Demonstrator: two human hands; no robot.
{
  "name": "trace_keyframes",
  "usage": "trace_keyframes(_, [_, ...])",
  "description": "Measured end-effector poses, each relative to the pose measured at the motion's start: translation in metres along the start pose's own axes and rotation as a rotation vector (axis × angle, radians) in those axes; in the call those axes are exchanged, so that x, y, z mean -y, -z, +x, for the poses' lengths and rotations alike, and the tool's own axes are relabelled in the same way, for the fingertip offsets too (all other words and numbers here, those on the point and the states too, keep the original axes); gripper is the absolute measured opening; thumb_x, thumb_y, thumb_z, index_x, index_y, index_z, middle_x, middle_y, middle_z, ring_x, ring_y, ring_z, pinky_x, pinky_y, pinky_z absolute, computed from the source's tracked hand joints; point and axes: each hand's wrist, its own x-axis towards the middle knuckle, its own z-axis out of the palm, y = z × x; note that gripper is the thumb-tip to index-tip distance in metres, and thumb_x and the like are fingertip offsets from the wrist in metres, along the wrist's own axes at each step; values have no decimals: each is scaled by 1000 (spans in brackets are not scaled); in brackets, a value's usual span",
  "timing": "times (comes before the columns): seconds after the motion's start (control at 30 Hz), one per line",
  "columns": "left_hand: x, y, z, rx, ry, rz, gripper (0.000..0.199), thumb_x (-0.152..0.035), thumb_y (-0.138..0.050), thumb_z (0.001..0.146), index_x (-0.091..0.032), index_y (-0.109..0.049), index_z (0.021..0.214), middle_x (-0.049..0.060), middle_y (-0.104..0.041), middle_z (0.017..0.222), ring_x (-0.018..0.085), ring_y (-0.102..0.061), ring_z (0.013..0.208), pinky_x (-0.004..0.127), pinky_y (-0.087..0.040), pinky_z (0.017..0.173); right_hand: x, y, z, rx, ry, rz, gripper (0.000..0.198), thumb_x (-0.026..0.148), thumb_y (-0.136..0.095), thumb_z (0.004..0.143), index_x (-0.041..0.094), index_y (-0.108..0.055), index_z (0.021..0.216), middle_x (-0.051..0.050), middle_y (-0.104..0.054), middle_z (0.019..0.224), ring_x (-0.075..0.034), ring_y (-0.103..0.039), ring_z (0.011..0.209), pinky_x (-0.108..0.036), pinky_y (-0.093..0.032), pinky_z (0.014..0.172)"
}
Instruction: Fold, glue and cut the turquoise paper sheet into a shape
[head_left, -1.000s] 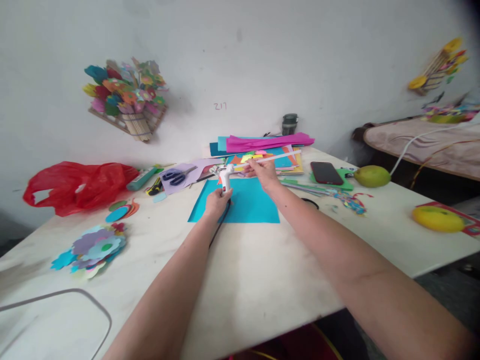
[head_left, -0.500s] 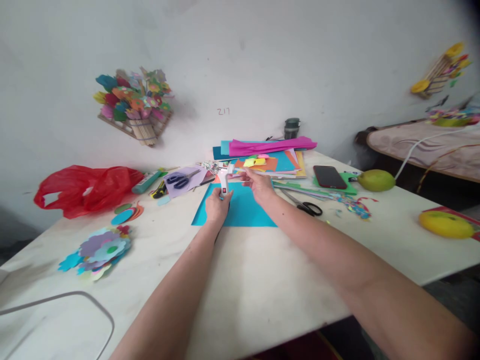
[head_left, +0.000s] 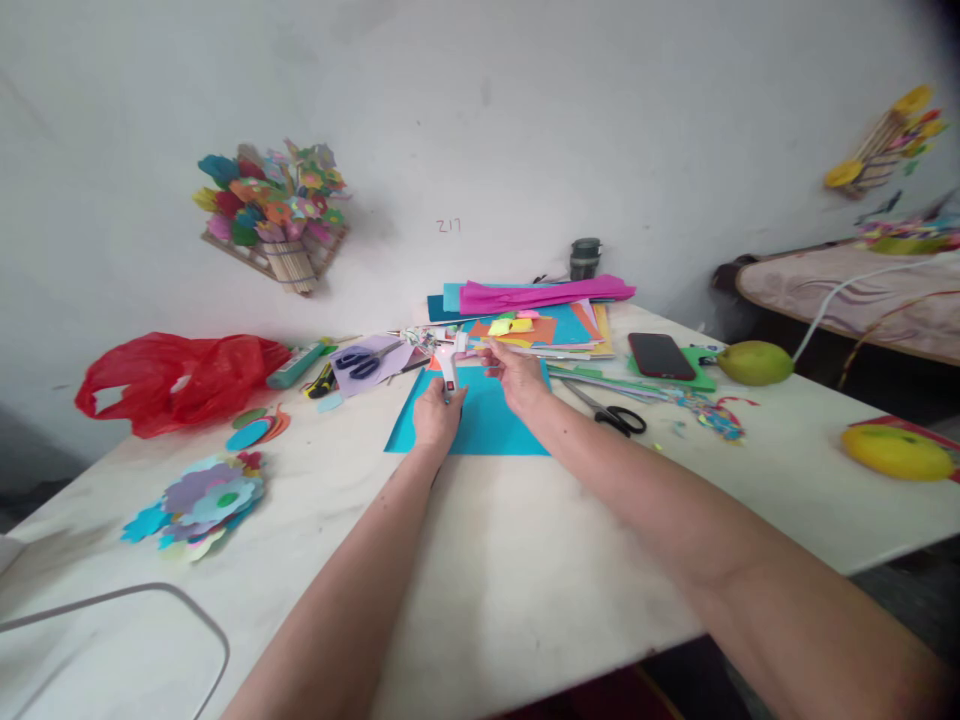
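Note:
My left hand [head_left: 437,410] is wrapped round the handle of a white hot glue gun [head_left: 448,368] with a red switch. The gun is held up over a sheet of blue paper [head_left: 487,425]. At the gun's rear end, my right hand [head_left: 517,378] pinches a thin whitish glue stick [head_left: 475,343], in line with the gun's back. The fingertips partly hide the stick, and how deep it sits in the gun cannot be made out. Black-handled scissors [head_left: 619,418] lie right of the blue paper, close to my right forearm.
Paper flowers [head_left: 202,500] are piled at left, near paper discs [head_left: 251,432] and a red plastic bag [head_left: 180,380]. Dark-blue scissors [head_left: 364,360] rest on lilac paper. Coloured sheets [head_left: 547,293] are stacked at the back. A phone [head_left: 660,355] and a mango [head_left: 754,362] lie at right.
The view has shifted very slightly. My right hand has come a little nearer the glue gun's rear, its fingers still closed on the stick. My left hand keeps its grip.

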Motion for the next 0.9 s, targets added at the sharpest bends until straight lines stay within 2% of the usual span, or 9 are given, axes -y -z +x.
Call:
trace_keyframes(0.3, [-4, 0, 1, -20, -16, -2, 24, -44, -52, 73, -19, -52, 73, 2, -56, 63, 17, -52, 62, 25, -30, 56, -1, -3, -4, 7, -13, -25, 31, 45, -63, 63, 16, -62, 74, -3, -67, 72, -9, -55, 49, -18, -42, 40])
trace_keyframes(0.5, [-10, 0, -1, 42, -5, -101, 26, -45, -49, 75, -20, -52, 78, -1, -52, 57, 14, -51, 53, 24, -31, 54, 1, -5, -5, -25, -2, -21, 32, 47, -63, 64, 16, -59, 70, -2, -65, 67, -8, -54, 47, -19, -42, 40])
trace_keyframes(0.67, [-12, -1, -4, 39, -11, -47, 22, -43, -51, 74, -21, -50, 72, -1, -50, 57, 14, -50, 55, 23, -30, 53, 5, -3, -1, -86, 8, 33, 27, 40, -66, 62, 15, -57, 60, 0, -60, 55, -8, -50, 44, -19, -39, 38])
trace_keyframes(0.9, [-10, -4, -4, 32, -24, 25, 19, -38, -53, 75, -20, -49, 71, -2, -51, 60, 11, -48, 56, 22, -29, 53, 4, -3, -2, -65, -10, 55, 21, 32, -67, 61, 14, -58, 60, 2, -59, 52, -7, -48, 43, -19, -38, 40])
